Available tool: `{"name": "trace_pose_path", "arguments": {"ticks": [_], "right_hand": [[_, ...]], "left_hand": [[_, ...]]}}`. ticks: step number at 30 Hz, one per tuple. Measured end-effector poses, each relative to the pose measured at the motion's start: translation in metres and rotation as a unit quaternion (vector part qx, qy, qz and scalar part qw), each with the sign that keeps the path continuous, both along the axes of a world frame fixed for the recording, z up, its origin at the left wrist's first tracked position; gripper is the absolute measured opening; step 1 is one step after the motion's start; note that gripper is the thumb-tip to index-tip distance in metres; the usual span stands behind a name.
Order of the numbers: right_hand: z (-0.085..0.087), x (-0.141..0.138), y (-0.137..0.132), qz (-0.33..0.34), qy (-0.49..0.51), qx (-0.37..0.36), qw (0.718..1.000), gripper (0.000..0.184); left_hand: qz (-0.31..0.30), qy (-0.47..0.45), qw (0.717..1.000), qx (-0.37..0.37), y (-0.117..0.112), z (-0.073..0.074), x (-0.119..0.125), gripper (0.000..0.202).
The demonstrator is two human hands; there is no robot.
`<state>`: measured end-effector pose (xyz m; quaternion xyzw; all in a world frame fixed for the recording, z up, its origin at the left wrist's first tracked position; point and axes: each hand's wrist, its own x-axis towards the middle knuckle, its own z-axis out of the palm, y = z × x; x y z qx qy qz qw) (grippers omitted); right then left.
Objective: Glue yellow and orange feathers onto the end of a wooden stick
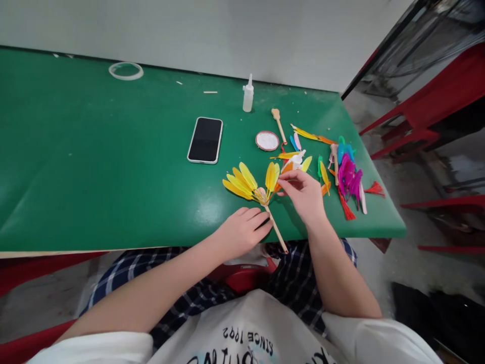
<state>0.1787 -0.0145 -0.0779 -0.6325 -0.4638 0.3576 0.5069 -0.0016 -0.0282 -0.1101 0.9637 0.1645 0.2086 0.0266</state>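
Observation:
A wooden stick point(278, 231) with a rounded head lies slanted at the table's front edge, its lower end sticking out past it. Yellow feathers point(242, 181) fan out from the head in two groups, with a gap between. My left hand point(242, 230) lies palm down to the left, its fingertips closed against the stick just below the head. My right hand point(303, 194) pinches at the right group of yellow feathers point(272, 176) between thumb and fingers. Orange feathers and a white-tipped bottle point(295, 160) lie just behind my right hand, partly hidden by it.
On the green table point(94, 151) are a phone point(205, 140), a white squeeze bottle point(248, 96), a tape roll point(126, 71), a round white disc point(267, 141) and another wooden stick point(279, 125). Magenta feathers point(348, 177) and red tassels point(345, 206) lie at right.

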Motion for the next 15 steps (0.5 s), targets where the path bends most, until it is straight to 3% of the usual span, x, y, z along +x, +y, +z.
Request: {"name": "trace_pose_path", "arguments": {"ticks": [4, 8, 15], "right_hand": [[0.001, 0.008, 0.003, -0.019, -0.015, 0.027, 0.999, 0.011], [-0.006, 0.008, 0.004, 0.017, -0.025, 0.006, 1.000, 0.015], [-0.020, -0.005, 0.009, 0.063, 0.010, -0.022, 0.998, 0.016]], "left_hand": [[-0.026, -0.022, 0.999, -0.007, -0.003, 0.002, 0.007, 0.026], [-0.041, -0.013, 0.998, -0.044, -0.005, -0.008, 0.012, 0.033], [-0.071, 0.007, 0.995, -0.074, -0.004, -0.012, -0.016, 0.027]]}}
